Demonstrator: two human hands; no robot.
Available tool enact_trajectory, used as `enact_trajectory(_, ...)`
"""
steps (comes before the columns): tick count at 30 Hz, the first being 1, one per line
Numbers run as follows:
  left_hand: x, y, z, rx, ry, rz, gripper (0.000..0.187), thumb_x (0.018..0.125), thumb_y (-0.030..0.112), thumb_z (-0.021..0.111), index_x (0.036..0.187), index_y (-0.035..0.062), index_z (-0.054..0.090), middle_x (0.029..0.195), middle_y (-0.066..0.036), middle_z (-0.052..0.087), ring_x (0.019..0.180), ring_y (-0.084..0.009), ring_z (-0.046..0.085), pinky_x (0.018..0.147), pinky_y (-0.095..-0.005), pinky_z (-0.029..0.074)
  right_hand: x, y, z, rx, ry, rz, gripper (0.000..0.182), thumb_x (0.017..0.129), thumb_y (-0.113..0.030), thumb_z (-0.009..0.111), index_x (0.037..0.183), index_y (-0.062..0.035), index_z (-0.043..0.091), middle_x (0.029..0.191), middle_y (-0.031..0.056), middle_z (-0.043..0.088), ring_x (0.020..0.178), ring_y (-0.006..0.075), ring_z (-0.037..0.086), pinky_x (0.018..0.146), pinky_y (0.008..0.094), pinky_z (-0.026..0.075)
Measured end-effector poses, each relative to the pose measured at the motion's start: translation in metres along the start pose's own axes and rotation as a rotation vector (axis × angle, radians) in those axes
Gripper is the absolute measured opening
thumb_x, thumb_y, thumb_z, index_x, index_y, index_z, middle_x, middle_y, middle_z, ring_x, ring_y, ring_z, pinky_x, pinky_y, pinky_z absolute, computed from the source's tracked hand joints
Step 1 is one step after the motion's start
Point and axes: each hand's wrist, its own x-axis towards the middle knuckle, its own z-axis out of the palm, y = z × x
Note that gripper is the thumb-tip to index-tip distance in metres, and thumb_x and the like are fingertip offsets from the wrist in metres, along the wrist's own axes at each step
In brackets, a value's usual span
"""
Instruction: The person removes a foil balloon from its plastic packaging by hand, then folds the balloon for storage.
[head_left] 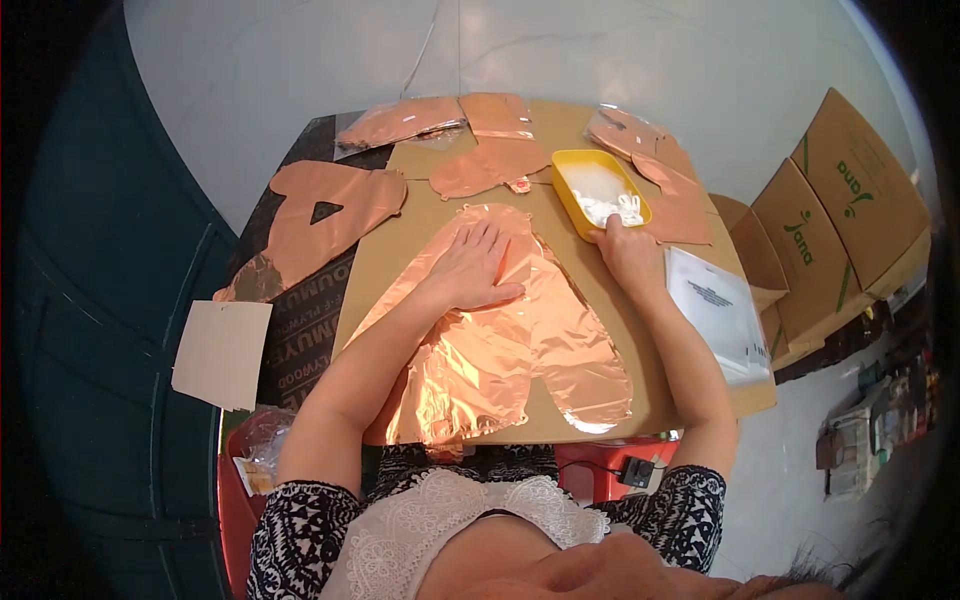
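A flat, uninflated rose-gold foil balloon (pixel 475 365) lies creased and shiny on the cardboard-covered table in front of me. My left hand (pixel 472 268) rests on its upper part, palm down with the fingers stretched out. At the near end of a yellow plastic tub (pixel 567 190), my right hand (pixel 632 258) has its fingers curled at the rim, beside white strips (pixel 612 208) bunched inside. Whether those fingers pinch a strip or the tub's edge is hidden.
More flat foil balloons lie around: an A-shaped one (pixel 345 208) at left, bagged ones (pixel 405 122) at the back, another piece (pixel 675 195) at right. Clear plastic sleeves (pixel 715 315) are near my right forearm. Open cardboard boxes (pixel 820 240) stand at right; a pale card (pixel 222 350) at left.
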Motion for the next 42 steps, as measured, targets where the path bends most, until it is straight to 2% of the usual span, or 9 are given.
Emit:
enact_trajectory(9,0.0,0.0,0.0,-0.002,-0.017,-0.013,0.089,0.082,0.058,0.057,0.137,-0.0077,0.037,0.144,-0.028,0.036,0.139,-0.0414,0.027,0.114,-0.048,0.021,0.031,-0.004,0.044,-0.031,0.021,0.105,0.031,0.089,-0.029,0.064,0.079,-0.0016,0.055,0.054,0.0142,0.062,0.053,0.0318,0.065,0.048,0.0413,0.051)
enact_trajectory(15,0.0,0.0,0.0,-0.011,-0.014,-0.01,0.087,0.082,0.058,0.057,0.136,-0.0074,0.038,0.143,-0.027,0.037,0.138,-0.0411,0.028,0.113,-0.048,0.022,0.038,-0.012,0.051,-0.013,0.023,0.072,0.022,0.091,-0.022,0.059,0.088,-0.0011,0.058,0.061,0.0152,0.064,0.056,0.0316,0.066,0.049,0.0419,0.052)
enact_trajectory(18,0.0,0.001,-0.003,-0.014,-0.015,-0.003,0.086,0.082,0.059,0.057,0.134,-0.0073,0.039,0.142,-0.027,0.038,0.137,-0.041,0.028,0.113,-0.0484,0.022,0.024,0.005,0.051,0.025,0.141,-0.007,0.014,0.09,-0.017,0.057,0.091,-0.0028,0.058,0.063,0.0141,0.064,0.054,0.0327,0.064,0.048,0.0429,0.05)
enact_trajectory(21,-0.001,0.0,0.0,-0.009,0.005,0.003,0.085,0.082,0.059,0.057,0.133,-0.0074,0.04,0.141,-0.027,0.039,0.137,-0.0408,0.029,0.112,-0.0488,0.023,0.014,0.036,0.05,-0.008,0.334,0.092,0.015,0.087,-0.014,0.058,0.096,-0.0019,0.059,0.061,0.0133,0.062,0.052,0.0345,0.062,0.048,0.0448,0.049)
enact_trajectory(24,-0.001,-0.001,0.003,0.011,0.015,0.009,0.085,0.082,0.06,0.056,0.133,-0.0075,0.04,0.14,-0.027,0.039,0.137,-0.0409,0.03,0.112,-0.0489,0.023,0.007,0.068,0.045,-0.051,0.197,0.234,0.019,0.084,-0.012,0.06,0.098,-0.0003,0.062,0.069,0.0177,0.063,0.065,0.0345,0.064,0.057,0.0465,0.05)
enact_trajectory(28,0.0,-0.001,0.002,0.018,0.007,0.011,0.087,0.083,0.061,0.055,0.133,-0.0079,0.04,0.141,-0.028,0.038,0.137,-0.0411,0.03,0.112,-0.0491,0.023,0.0,0.086,0.046,-0.215,-0.109,0.132,0.017,0.081,-0.007,0.058,0.09,0.0024,0.068,0.091,0.022,0.066,0.087,0.034,0.064,0.077,0.0434,0.052)
enact_trajectory(31,0.0,-0.003,0.004,0.03,0.009,0.02,0.088,0.083,0.062,0.054,0.135,-0.0083,0.039,0.141,-0.028,0.038,0.137,-0.0411,0.029,0.113,-0.0493,0.022,0.002,0.097,0.057,-0.238,-0.255,0.095,0.016,0.079,-0.006,0.058,0.084,0.0026,0.07,0.089,0.02,0.066,0.086,0.0335,0.064,0.077,0.0408,0.054)
enact_trajectory(37,0.002,0.001,-0.006,0.021,-0.107,-0.019,0.094,0.085,0.062,0.052,0.142,-0.0087,0.03,0.149,-0.03,0.028,0.142,-0.0413,0.022,0.116,-0.049,0.019,-0.001,0.107,0.067,-0.256,-0.188,-0.027,0.012,0.074,-0.003,0.06,0.079,0.0018,0.07,0.087,0.0188,0.066,0.085,0.0327,0.065,0.074,0.0408,0.054)
enact_trajectory(42,0.002,0.002,-0.009,0.036,-0.155,-0.033,0.096,0.086,0.062,0.051,0.145,-0.0091,0.026,0.151,-0.03,0.024,0.144,-0.041,0.02,0.117,-0.0488,0.018,0.002,0.114,0.067,-0.053,-0.1,0.167,0.002,0.073,0.001,0.063,0.073,0.0029,0.065,0.085,0.0237,0.065,0.08,0.039,0.064,0.071,0.0458,0.052)
